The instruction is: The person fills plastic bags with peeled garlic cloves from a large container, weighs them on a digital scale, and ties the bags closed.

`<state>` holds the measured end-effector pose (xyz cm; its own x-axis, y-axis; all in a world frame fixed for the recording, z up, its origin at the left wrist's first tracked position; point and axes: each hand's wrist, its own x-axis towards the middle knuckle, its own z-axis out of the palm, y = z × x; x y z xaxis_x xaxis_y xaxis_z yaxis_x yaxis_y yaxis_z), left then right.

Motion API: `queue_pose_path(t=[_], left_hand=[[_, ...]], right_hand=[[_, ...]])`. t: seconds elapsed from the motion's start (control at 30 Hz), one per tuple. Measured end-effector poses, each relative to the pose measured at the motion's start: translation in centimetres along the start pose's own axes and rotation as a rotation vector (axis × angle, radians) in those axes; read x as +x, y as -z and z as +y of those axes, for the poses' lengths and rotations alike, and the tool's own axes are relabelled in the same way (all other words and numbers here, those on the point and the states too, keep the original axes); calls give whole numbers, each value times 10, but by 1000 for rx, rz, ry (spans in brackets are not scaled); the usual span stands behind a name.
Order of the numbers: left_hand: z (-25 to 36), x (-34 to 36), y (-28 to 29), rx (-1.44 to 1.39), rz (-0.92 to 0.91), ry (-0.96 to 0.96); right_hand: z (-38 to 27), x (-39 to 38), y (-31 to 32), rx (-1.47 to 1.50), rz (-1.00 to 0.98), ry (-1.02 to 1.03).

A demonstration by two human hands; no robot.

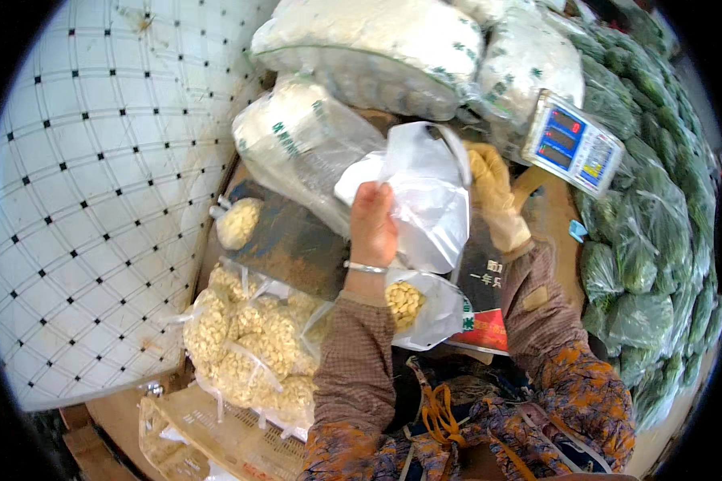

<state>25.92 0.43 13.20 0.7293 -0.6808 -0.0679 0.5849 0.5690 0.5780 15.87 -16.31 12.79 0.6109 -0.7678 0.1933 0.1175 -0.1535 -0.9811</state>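
My bare left hand (373, 228), with a bracelet at the wrist, is closed on a white plastic bag (429, 200). The bag stands spread, its mouth edge curving up toward the right. At that right edge is my right hand (491, 188) in a tan work glove, fingers bent against the bag; the bag hides part of their grip. Just below my left hand lies another white plastic bag (449, 309), its mouth showing pale peeled garlic cloves (405, 305). A small tied bag of garlic (238, 224) sits on the dark surface (285, 252) to the left.
Several filled bags of garlic (253, 345) are heaped at lower left, by a yellowish plastic crate (192, 433). Large white sacks (369, 48) line the far side. A scale display (573, 144) stands at right, before bagged green vegetables (650, 232). A checked white sheet (112, 184) covers the left.
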Motion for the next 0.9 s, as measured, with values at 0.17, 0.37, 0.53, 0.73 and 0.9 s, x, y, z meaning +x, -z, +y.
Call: queue_pose_path(t=[0.17, 0.37, 0.53, 0.73, 0.9], left_hand=[[-7, -13, -14, 86, -67, 120], [-23, -60, -24, 201, -220, 130], [-34, -110, -42, 681, -393, 192], [-51, -156, -33, 879, -425, -102], [-43, -203, -60, 1304, -185, -492]], right_hand=[[-21, -55, 37, 21, -229, -258], [-80, -114, 78, -132, 267, 23], [-103, -170, 99, -83, -234, -358], [-99, -213, 99, 171, -104, -443], [-73, -237, 108, 117, 59, -434]])
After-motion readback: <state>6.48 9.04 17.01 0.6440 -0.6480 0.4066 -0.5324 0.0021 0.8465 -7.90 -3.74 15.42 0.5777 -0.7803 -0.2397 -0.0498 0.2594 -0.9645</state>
